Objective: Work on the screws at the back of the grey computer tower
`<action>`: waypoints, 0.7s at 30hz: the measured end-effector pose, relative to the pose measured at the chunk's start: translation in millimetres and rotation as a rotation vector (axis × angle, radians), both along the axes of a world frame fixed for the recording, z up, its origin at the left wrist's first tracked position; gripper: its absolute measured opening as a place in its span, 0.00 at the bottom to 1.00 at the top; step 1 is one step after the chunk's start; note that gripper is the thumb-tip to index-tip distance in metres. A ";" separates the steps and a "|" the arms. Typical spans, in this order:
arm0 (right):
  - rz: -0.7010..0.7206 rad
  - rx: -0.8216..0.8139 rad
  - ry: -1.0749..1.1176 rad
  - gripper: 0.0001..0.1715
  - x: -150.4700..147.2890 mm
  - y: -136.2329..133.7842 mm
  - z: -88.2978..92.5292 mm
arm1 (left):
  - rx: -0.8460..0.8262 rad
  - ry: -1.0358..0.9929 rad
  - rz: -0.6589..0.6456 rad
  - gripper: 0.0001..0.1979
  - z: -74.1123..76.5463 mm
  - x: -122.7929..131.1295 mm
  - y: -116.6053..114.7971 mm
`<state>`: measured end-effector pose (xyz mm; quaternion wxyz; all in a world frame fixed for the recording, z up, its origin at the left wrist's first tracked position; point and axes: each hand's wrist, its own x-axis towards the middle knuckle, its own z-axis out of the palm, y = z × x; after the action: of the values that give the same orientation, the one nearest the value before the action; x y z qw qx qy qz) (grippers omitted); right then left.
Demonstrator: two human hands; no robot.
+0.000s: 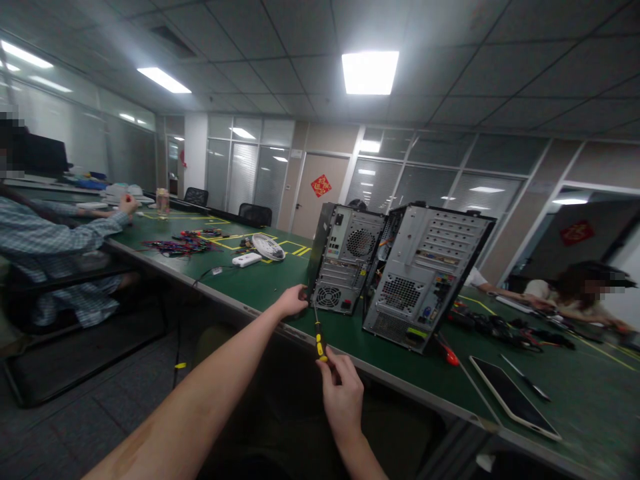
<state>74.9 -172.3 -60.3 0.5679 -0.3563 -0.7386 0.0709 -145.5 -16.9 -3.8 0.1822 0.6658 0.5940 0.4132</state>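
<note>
Pinched at the end of its handle, a yellow and black screwdriver (320,340) is in my right hand (345,395). Its thin shaft points up and away, and the tip meets the lower left corner of a computer case (343,267) standing upright on the green table. My left hand (293,301) is closed at that case's lower left edge, its fingertips partly hidden in shadow. Whatever the screwdriver tip touches is too small to make out. A second, larger computer case (425,280) stands beside the first on the right, tilted in view, its back panel facing me.
On the green table (225,280) lie a cable bundle (183,245), a white power strip (247,260) and a round white fan cover (269,247). At right are a red-handled tool (451,357), a phone (515,397), a pen (525,378) and black cables (510,329). People sit on both sides.
</note>
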 end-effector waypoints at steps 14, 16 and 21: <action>-0.019 -0.050 0.037 0.14 -0.7 0.5 -0.7 | 0.013 0.006 0.004 0.31 -1.9 -0.2 2.0; -0.015 -0.044 0.037 0.14 0.3 1.7 -1.4 | 0.013 0.003 0.003 0.31 -1.7 -0.2 1.6; 0.013 0.001 0.030 0.17 1.3 3.1 -2.6 | 0.016 -0.005 0.002 0.31 -0.9 -0.3 0.5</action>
<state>76.2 -169.2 -63.0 0.5788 -0.3500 -0.7322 0.0795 -145.9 -16.4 -4.7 0.1780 0.6656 0.5909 0.4195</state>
